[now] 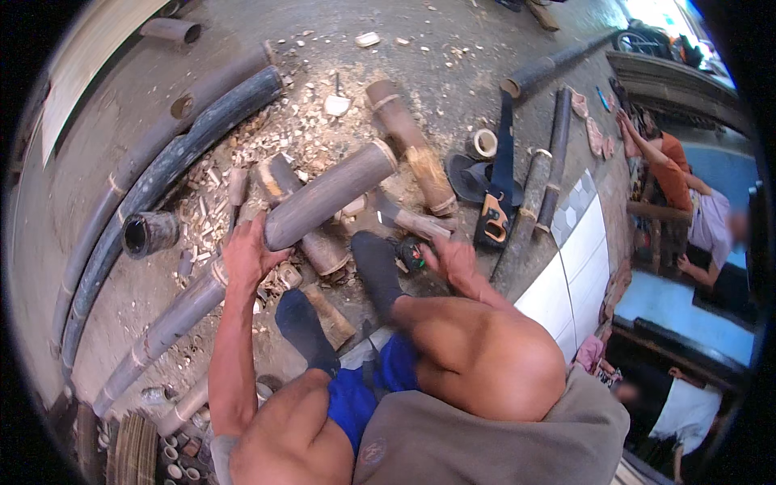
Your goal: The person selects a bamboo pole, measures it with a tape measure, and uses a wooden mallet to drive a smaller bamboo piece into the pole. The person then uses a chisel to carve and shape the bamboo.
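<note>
On the far left, long bamboo poles (153, 174) lie on the floor (453, 73) among wood chips (303, 133). Next, the left hand (246, 257) is clamped on the near end of a short bamboo log (327, 196), propping it on a block. Further right, the right hand (454, 260) is by a chopper (408, 220); I cannot tell if it grips it. It looks like chopping time, and the log must stay steady.

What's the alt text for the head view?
Seated on a dusty concrete floor strewn with wood chips, a person steadies a thick grey-brown bamboo section at its near end with the left hand, while the right hand rests low beside a dark-socked foot. Long dark bamboo poles, cut bamboo pieces and a handsaw lie around.
</note>
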Demonstrator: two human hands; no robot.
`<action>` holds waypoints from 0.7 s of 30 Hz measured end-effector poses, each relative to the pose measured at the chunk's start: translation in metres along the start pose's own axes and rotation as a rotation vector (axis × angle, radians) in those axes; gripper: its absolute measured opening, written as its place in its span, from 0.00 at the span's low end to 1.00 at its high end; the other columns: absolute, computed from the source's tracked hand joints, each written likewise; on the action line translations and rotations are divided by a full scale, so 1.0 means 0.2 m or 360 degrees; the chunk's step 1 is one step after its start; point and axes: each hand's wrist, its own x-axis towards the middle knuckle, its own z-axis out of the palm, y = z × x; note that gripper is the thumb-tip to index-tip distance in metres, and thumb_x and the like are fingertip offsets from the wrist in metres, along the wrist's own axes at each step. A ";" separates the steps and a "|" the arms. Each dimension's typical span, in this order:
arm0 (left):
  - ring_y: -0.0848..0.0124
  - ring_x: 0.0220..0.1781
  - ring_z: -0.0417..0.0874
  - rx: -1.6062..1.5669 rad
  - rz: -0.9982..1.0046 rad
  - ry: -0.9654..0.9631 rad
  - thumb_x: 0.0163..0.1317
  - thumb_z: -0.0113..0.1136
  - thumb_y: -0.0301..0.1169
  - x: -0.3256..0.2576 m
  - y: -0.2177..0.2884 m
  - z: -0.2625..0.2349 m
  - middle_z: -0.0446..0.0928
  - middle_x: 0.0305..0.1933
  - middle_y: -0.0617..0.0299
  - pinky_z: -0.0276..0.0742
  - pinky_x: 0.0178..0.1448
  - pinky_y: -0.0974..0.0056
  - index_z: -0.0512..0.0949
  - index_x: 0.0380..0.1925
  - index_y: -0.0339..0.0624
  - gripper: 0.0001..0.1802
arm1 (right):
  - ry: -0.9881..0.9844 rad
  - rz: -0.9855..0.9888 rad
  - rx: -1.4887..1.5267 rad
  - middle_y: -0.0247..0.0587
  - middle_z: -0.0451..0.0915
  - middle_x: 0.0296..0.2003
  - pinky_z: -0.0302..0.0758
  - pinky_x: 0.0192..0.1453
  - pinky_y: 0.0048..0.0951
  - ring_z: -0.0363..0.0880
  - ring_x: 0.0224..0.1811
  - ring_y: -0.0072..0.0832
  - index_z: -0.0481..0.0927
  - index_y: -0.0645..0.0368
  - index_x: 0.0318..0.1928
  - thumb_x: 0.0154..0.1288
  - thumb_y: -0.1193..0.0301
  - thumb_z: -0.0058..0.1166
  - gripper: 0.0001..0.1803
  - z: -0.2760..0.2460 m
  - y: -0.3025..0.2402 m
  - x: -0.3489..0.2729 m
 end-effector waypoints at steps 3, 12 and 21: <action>0.49 0.56 0.85 0.0020 -0.0020 -0.0065 0.38 0.85 0.54 0.00 0.04 -0.04 0.84 0.51 0.51 0.77 0.63 0.44 0.75 0.66 0.50 0.52 | 0.0078 0.0016 -0.0012 0.64 0.83 0.48 0.82 0.50 0.58 0.86 0.45 0.62 0.68 0.56 0.72 0.69 0.49 0.65 0.40 0.20 -0.06 -0.12; 0.53 0.62 0.81 0.0058 -0.0028 -0.0060 0.41 0.85 0.55 -0.01 0.04 -0.04 0.80 0.56 0.55 0.75 0.69 0.46 0.73 0.69 0.50 0.54 | 0.0387 -0.0034 0.0488 0.65 0.77 0.59 0.81 0.57 0.56 0.82 0.56 0.60 0.60 0.55 0.80 0.64 0.51 0.68 0.50 0.42 0.02 -0.02; 0.42 0.69 0.73 -0.0281 0.0341 0.0335 0.48 0.83 0.51 -0.08 0.23 -0.02 0.72 0.68 0.42 0.71 0.72 0.43 0.71 0.72 0.45 0.52 | 0.0175 -0.0291 0.0277 0.59 0.88 0.40 0.82 0.49 0.56 0.88 0.43 0.57 0.88 0.52 0.53 0.63 0.47 0.59 0.27 -0.02 -0.15 0.08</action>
